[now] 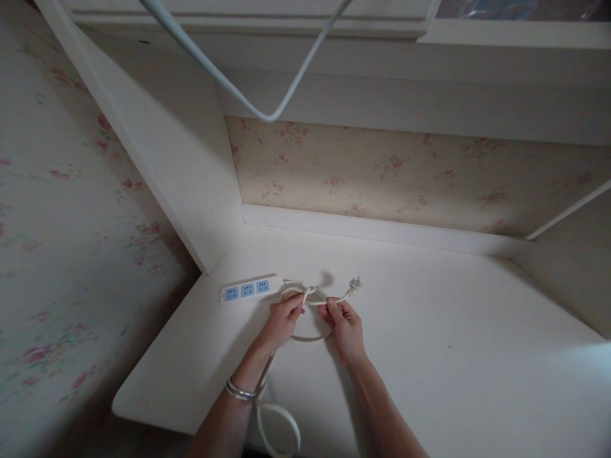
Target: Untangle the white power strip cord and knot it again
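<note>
Two bare hands meet over a white power cord (308,339) on a white desk surface (453,331), near its back left corner. The left hand (282,321) has its grip clenched on the cord where several turns cross in a loose coil, pinching the strands just right of the power strip (251,288). The right hand (346,327) has its grip closed on the same cord a little farther right, on the short stretch that runs up to the plug (354,284). The plug lies on the surface just beyond the right hand's fingers, its prongs pointing away toward the wall. Between the hands, one turn of cord sags toward the person in a rounded loop. The power strip is white with three blue-faced sockets showing and lies flat; whether its near end touches the coil I cannot tell. More of the cord passes beneath the left wrist, which wears silver bangles (240,390), and curls in a loop over the front edge of the surface. Behind the surface the wall carries floral wallpaper (382,172), and a pale cable (224,79) hangs in a bend at the top of the view.
</note>
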`<state>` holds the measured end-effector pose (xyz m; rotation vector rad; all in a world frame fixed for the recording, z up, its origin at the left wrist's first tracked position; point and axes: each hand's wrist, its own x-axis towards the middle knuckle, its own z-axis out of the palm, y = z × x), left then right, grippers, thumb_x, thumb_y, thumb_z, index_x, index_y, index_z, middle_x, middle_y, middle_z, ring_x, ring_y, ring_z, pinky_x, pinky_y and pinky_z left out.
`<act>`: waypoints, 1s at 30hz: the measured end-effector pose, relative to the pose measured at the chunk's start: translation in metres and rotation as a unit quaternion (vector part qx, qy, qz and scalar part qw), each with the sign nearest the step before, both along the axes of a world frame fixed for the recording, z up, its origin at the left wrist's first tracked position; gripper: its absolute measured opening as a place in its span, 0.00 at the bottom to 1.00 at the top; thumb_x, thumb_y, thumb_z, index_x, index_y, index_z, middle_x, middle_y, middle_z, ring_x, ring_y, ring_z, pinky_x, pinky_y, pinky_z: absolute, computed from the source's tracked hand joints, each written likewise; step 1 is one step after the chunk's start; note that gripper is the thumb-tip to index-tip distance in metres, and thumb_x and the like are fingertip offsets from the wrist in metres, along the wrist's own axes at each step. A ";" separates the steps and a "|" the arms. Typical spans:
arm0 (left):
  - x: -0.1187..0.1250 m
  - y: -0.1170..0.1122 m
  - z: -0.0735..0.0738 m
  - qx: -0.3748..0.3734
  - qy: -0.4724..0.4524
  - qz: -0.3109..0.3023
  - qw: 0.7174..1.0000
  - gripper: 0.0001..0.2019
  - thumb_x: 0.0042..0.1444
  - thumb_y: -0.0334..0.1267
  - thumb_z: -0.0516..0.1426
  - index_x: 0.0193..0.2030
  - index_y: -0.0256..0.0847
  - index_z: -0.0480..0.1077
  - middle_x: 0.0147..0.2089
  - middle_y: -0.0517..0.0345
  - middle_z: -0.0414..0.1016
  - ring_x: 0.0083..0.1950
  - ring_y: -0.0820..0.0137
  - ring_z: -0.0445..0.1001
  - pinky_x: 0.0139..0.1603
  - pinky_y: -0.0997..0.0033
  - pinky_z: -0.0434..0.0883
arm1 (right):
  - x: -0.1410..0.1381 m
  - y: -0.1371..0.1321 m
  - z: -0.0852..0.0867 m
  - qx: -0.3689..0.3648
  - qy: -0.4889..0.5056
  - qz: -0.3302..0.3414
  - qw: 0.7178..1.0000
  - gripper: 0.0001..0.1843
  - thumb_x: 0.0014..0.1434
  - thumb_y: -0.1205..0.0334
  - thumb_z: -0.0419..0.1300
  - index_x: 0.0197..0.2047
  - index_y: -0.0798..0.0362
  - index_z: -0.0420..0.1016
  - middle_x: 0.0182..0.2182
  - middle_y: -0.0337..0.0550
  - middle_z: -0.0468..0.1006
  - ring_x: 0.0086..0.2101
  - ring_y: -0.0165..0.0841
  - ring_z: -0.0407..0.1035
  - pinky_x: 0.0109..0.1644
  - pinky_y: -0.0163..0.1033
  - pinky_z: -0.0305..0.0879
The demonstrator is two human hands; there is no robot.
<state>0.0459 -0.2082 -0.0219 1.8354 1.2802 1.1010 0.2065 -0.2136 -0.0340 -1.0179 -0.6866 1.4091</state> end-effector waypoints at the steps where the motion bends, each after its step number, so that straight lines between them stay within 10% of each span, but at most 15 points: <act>1: -0.001 0.000 0.000 -0.004 -0.005 -0.009 1.000 0.14 0.63 0.36 0.48 0.48 0.44 0.73 0.39 0.54 0.74 0.37 0.70 0.72 0.42 0.69 0.71 | 0.000 0.000 0.000 0.003 -0.005 -0.006 1.000 0.14 0.49 0.51 0.67 0.32 0.54 0.77 0.29 0.39 0.76 0.32 0.30 0.70 0.46 0.40 0.69; 9: 0.000 -0.001 0.002 0.007 -0.001 -0.036 0.999 0.17 0.60 0.28 0.46 0.47 0.44 0.74 0.38 0.55 0.76 0.34 0.72 0.73 0.36 0.71 0.73 | 0.000 0.006 0.000 0.004 0.025 -0.014 1.000 0.11 0.49 0.54 0.68 0.28 0.53 0.77 0.29 0.38 0.75 0.32 0.28 0.70 0.47 0.38 0.70; 20: -0.004 -0.011 0.006 0.155 0.287 0.099 0.940 0.18 0.58 0.27 0.53 0.51 0.50 0.71 0.47 0.57 0.77 0.47 0.63 0.73 0.47 0.59 0.64 | -0.001 0.006 -0.001 0.000 0.047 -0.017 0.999 0.10 0.49 0.56 0.69 0.30 0.53 0.77 0.30 0.37 0.77 0.33 0.26 0.72 0.47 0.35 0.70; 30: -0.002 -0.004 0.007 0.163 0.205 0.059 0.963 0.15 0.60 0.27 0.51 0.49 0.45 0.72 0.46 0.53 0.76 0.48 0.66 0.72 0.50 0.62 0.68 | -0.002 0.007 0.001 0.023 0.066 -0.008 0.997 0.10 0.50 0.55 0.68 0.34 0.50 0.76 0.32 0.38 0.77 0.33 0.28 0.73 0.47 0.38 0.71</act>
